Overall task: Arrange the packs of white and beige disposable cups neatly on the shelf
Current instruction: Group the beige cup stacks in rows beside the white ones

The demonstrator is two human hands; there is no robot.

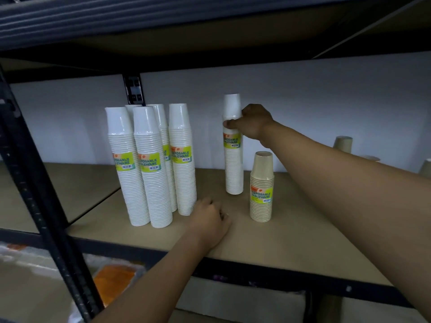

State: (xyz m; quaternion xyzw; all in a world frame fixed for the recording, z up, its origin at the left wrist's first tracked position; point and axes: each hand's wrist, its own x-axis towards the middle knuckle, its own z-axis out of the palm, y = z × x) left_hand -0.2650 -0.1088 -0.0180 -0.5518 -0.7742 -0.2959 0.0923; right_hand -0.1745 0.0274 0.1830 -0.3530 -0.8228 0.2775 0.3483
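Centre frame: right hand [253,122] grasps an upright tall white wrapped cup pack [233,159] on the brown shelf board [291,234]; left hand [210,220], loosely curled and empty, rests beside clustered white packs [151,173] at left; short beige pack [261,190] stands nearby.

Single head-worn wide-angle view, set just in front of the rack and facing forward and slightly down onto the brown shelf board [291,241], with the white back wall straight ahead and the underside of the upper shelf [163,17] filling the top of frame. The camera sits close enough that both forearms enter from the bottom and right edges, reaching the left hand [210,220] and right hand [253,123], and the black upright post [42,194] runs steeply down the left side. Straight lines bow toward the edges; no second view to share the scene.
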